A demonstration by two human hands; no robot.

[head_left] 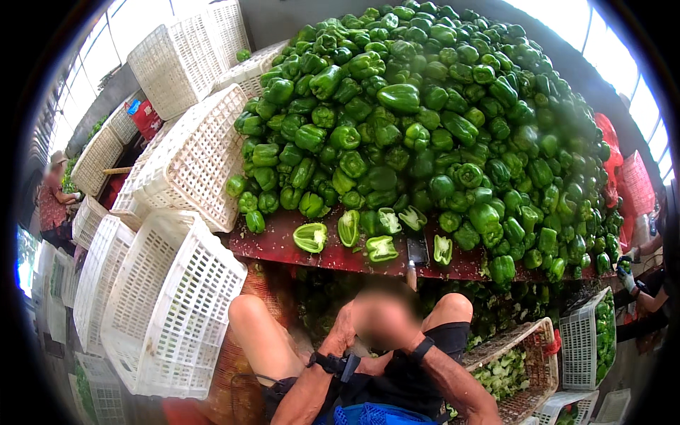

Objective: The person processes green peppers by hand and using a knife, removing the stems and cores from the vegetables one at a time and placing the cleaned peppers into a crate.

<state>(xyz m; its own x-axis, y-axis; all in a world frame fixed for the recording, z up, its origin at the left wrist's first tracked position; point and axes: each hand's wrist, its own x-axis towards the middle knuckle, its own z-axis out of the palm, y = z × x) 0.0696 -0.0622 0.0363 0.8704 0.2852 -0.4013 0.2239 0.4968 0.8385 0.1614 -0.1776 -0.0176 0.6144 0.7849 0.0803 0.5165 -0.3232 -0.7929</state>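
Note:
My left hand (341,330) and my right hand (394,327) are raised close together above my lap, just short of the table's front edge. A blurred patch covers much of them, so their fingers and anything between them cannot be made out. Nearest to them on the red table (340,261) lies a knife (418,251) with a broad dark blade, its handle sticking out over the edge. Beside it are cut green bell peppers, among them a half (310,237), another half (381,248) and a piece (442,249) showing pale insides.
A big heap of whole green bell peppers (400,99) covers most of the table. White plastic crates (191,304) stand stacked on my left. At my right, a crate (545,354) holds pale green scraps. Other people work at far left (57,198) and far right (641,283).

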